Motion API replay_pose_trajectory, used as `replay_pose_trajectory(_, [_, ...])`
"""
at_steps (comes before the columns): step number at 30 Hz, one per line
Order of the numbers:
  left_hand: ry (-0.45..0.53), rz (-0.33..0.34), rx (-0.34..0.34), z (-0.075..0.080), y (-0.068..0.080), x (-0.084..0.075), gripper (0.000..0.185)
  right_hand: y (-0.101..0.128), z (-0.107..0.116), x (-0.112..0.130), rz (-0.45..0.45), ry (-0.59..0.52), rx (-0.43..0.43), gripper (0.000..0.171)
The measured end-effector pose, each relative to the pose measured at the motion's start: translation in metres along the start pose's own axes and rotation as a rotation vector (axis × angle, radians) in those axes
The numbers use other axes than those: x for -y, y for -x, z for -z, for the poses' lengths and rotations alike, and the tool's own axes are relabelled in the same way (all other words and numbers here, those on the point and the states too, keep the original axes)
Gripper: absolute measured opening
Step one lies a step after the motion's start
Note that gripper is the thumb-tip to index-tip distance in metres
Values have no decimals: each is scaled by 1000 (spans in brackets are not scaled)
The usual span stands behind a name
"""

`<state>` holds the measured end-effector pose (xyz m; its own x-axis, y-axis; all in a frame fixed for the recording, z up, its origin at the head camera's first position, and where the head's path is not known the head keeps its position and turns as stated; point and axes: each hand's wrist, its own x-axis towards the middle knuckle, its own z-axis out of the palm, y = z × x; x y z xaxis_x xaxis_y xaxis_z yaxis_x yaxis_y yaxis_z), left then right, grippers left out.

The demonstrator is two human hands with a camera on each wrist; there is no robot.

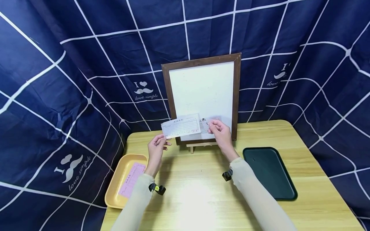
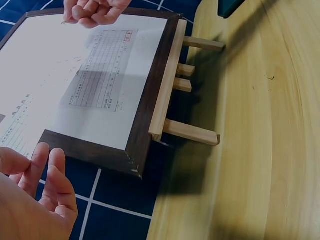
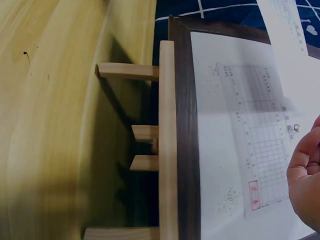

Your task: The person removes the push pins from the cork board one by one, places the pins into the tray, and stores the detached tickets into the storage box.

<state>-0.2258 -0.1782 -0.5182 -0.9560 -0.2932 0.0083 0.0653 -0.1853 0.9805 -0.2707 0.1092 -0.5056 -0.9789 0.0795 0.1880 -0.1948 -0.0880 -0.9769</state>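
Head view, slip: a printed slip (image 1: 181, 126) is held level in front of the board's (image 1: 202, 96) lower edge, its long axis running left to right.
Head view, left hand: the left hand (image 1: 156, 150) sits just below the slip's left end, fingers curled up toward its lower corner; it appears to pinch that corner, though the contact itself is small in frame.
Head view, right hand: the right hand (image 1: 221, 131) is at the right, fingers curled against a second, fainter slip (image 1: 206, 124) lying on the board face.
Head view, nearer hand: the left is nearer the loose slip.
Head view, surroundings: yellow tray (image 1: 115, 184) with a pink sheet (image 1: 131, 179) at left, dark tray (image 1: 270, 173) at right, on the table (image 1: 202, 199).
Left wrist view: fingers (image 2: 47, 172) partly curled, slip cut off at the frame edge; the grip point is not shown. The second slip (image 2: 100, 70) lies flat on the board.
Right wrist view: only the edge of the hand (image 3: 306, 185) shows; fingertips are out of frame. Easel (image 3: 165, 145) props the board.
Hidden: print on both slips is unreadable.
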Motion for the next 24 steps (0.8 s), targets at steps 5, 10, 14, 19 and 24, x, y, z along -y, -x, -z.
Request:
replay_pose_trajectory(5, [15, 7, 6, 5, 2, 2, 9, 3, 5, -5, -12, 13, -12, 31])
replay_pose_trajectory(10, [18, 9, 13, 11, 3, 5, 9, 8, 10, -12, -21, -14, -37, 29])
replay_pose_trajectory(14, [28, 12, 1, 16, 6, 7, 8, 11, 14, -18, -23, -23, -58, 27])
replay_pose_trajectory(19, [32, 23, -8, 20, 8, 10, 10, 14, 16, -20, -21, -25, -61, 26])
replay_pose_trajectory(24, [29, 30, 1, 22, 11, 13, 12, 17, 20, -23, -54, -23, -58, 30])
